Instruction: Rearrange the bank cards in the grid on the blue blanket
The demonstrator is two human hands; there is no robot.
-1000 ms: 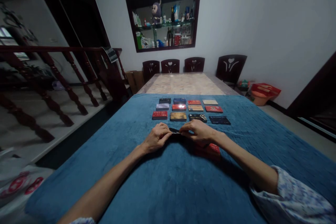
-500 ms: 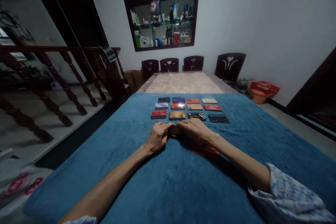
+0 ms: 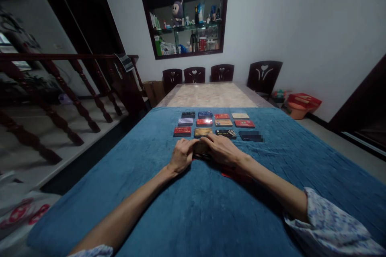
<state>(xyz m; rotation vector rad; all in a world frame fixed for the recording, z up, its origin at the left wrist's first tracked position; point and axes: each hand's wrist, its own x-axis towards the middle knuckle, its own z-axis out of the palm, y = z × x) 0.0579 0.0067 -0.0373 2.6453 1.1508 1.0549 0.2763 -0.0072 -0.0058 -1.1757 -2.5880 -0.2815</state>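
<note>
My left hand (image 3: 181,156) and my right hand (image 3: 224,150) meet near the middle of the table, thumbs and fingers closed on the two sides of a small stack of cards (image 3: 201,149). The stack looks dark with a brownish top; the fingers hide its ends. Partly covered by my right forearm lies a red card (image 3: 229,172) on the blue cloth (image 3: 193,209). Just beyond my fingers are a red card stack (image 3: 182,131), a gold card stack (image 3: 203,132), a black card stack (image 3: 226,133) and a dark blue card stack (image 3: 249,136).
Farther rows hold several more card stacks, among them a white stack (image 3: 240,116) and an orange stack (image 3: 223,123). Dark chairs (image 3: 264,76) stand around the table's far end. A wooden railing (image 3: 75,88) runs along the left.
My right hand has shifted slightly, its fingers reaching farther over the card stack. The stack appears tilted differently, its darker near edge now showing. The red card is more covered by my forearm.
</note>
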